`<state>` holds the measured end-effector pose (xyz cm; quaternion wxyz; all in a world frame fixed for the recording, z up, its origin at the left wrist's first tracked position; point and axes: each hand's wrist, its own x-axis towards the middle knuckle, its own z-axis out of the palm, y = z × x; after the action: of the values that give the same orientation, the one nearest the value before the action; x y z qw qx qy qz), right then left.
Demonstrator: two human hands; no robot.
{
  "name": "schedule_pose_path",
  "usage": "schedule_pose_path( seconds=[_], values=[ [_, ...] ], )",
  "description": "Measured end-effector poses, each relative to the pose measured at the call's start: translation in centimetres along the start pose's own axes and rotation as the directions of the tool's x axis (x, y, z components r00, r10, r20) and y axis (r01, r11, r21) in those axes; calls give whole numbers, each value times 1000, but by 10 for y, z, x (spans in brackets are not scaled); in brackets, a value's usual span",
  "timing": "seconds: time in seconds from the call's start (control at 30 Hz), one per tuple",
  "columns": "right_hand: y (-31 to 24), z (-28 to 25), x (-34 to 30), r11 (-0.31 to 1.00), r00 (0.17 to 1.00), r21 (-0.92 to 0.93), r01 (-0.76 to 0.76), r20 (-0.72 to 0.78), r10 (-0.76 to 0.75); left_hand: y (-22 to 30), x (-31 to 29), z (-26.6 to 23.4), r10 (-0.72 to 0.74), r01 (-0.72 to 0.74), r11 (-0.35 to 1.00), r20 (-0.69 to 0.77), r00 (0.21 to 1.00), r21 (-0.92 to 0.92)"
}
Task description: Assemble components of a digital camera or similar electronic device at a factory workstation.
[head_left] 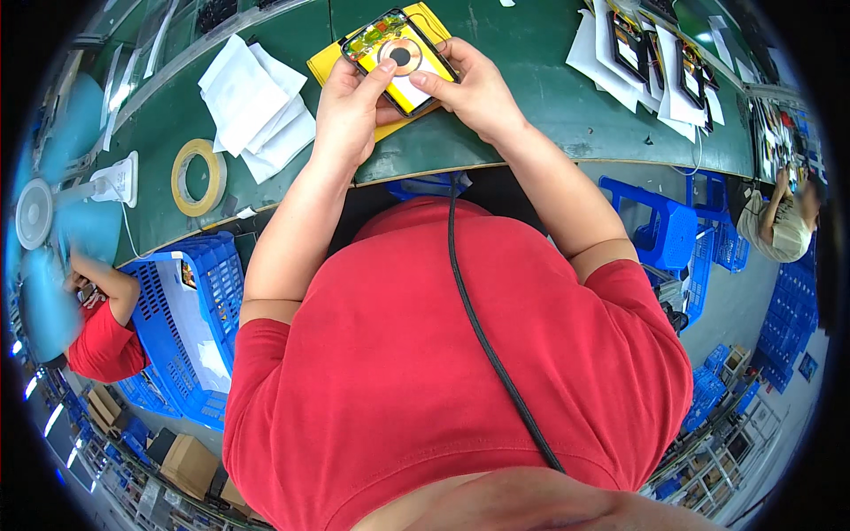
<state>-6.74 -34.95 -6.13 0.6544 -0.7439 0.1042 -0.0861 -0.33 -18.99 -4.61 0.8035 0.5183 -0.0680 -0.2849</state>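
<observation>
A flat phone-like device (400, 58) with its back open lies above a yellow pad (329, 64) on the green workbench (522, 62). It shows a round copper coil, a yellow panel and small coloured parts. My left hand (348, 111) grips its left lower edge, with the thumb pressing on the yellow panel. My right hand (471, 87) holds the right side, thumb resting on the panel beside the left thumb.
White paper sheets (252, 106) and a roll of yellow tape (198, 177) lie left of the pad. More devices on white sheets (651, 66) sit to the right. Blue crates (190, 319) stand below the bench. Other people work at left (102, 332) and far right (779, 221).
</observation>
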Motion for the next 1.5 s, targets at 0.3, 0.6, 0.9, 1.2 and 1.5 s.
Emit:
schedule_pose_path(
  seconds=[0.3,0.6,0.9,1.2,1.5],
  values=[
    [8,0,1,997,996,-8,80,42,-79,2,2,-6,-26,26,998,-17,1000,48],
    [-7,-25,17,891,983,-441,109,179,-31,15,25,-32,-25,6,969,74,997,247],
    [-9,-18,35,933,988,-356,-43,126,94,9,19,-25,98,-108,504,68,993,857],
    [-4,-18,15,662,887,-598,452,223,-404,12,13,-30,394,-477,-90,471,789,874],
    [-8,-18,-3,394,847,-767,507,358,-393,7,8,-28,313,-525,-201,562,766,827]
  ],
)
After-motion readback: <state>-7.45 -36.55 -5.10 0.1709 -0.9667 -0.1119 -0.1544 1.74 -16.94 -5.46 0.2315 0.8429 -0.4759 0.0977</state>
